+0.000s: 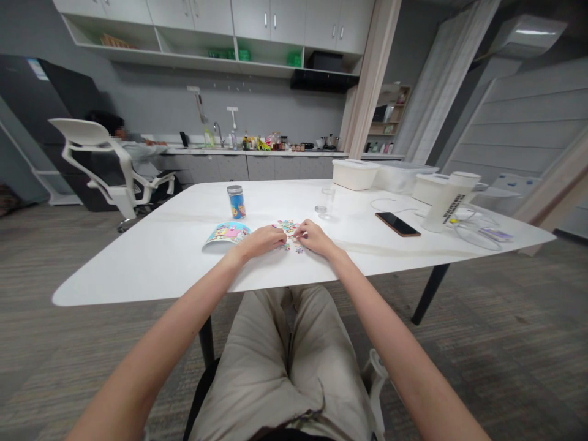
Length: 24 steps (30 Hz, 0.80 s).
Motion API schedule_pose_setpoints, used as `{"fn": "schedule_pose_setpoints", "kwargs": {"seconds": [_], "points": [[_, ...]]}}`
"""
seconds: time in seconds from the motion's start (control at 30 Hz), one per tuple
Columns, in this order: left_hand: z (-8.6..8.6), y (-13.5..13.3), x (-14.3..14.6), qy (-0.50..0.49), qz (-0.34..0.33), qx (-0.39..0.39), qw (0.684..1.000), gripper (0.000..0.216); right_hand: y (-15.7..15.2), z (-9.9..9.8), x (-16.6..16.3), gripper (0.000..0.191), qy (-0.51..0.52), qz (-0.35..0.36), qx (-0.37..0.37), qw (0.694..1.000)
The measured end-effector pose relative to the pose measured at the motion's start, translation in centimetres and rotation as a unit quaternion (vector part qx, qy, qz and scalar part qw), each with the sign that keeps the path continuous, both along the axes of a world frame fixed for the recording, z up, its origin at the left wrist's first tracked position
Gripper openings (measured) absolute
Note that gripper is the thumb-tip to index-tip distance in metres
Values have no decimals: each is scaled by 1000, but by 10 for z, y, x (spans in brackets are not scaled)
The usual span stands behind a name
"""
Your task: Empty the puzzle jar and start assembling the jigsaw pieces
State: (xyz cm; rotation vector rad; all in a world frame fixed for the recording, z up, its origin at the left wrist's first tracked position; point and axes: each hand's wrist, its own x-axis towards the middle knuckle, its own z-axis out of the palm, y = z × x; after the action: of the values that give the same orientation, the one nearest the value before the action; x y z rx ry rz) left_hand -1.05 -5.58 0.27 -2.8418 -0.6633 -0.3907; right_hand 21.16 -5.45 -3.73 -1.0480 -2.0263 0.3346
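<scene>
Many small, multicoloured pieces [288,226] lie scattered on the white surface [151,269], to the right of the curved picture sheet [228,233]. Flecks of yellow, green, red, blue and white show among them, each too tiny to read. Most form an uneven cluster level with the sheet's far edge; a few stray pieces [299,250] sit level with its near edge. Whether any are joined cannot be told.
</scene>
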Motion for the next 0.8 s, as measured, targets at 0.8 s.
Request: {"fn": "schedule_pose_setpoints", "kwargs": {"seconds": [0.8], "points": [[7, 8, -115, 17, 372, -126, 920, 50, 1, -1, 8, 24, 29, -16, 0, 999]]}}
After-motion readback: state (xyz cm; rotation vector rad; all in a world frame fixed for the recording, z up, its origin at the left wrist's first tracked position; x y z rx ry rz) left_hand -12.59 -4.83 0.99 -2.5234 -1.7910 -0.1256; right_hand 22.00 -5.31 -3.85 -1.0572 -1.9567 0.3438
